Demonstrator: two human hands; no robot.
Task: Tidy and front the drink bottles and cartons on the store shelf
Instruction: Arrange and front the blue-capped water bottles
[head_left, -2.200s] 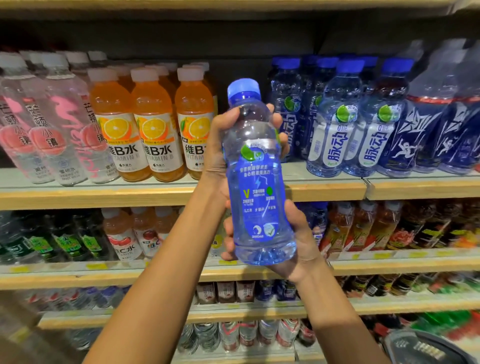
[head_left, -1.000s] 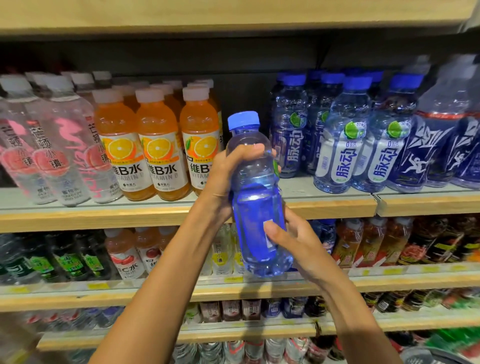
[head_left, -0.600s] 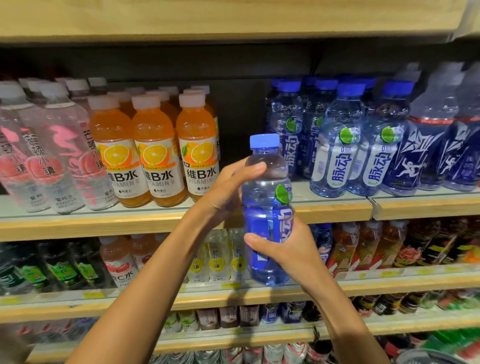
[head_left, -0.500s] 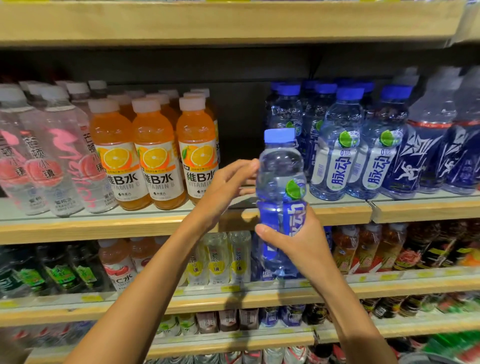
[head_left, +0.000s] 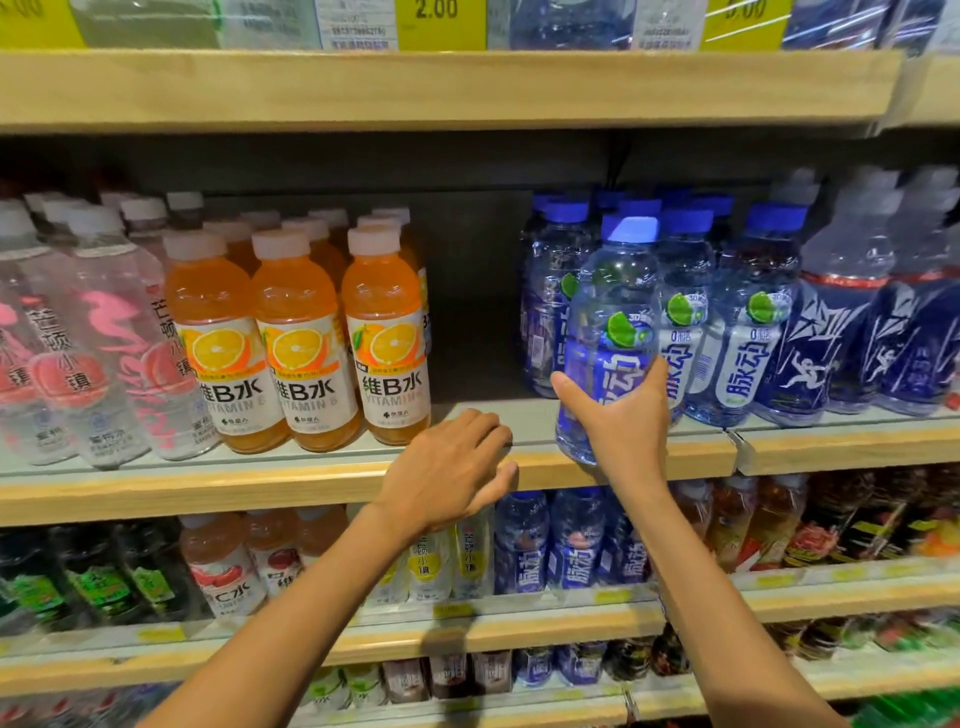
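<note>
At shelf edge (head_left: 311, 483): right hand (head_left: 623, 431) wraps blue bottle (head_left: 618, 291), upright, cap up, label forward; left hand (head_left: 447, 467) fingers loosely curled.

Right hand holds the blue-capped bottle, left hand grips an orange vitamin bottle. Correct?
No. Head view: the left hand grips nothing; it is open at the shelf edge, apart from the orange vitamin bottles. The right hand does hold the blue-capped bottle.

We note yellow price tags (head_left: 435, 21) high above the right grip (head_left: 623, 431); smaller yellow labels (head_left: 613, 596) lie well below it, blurred.
</note>
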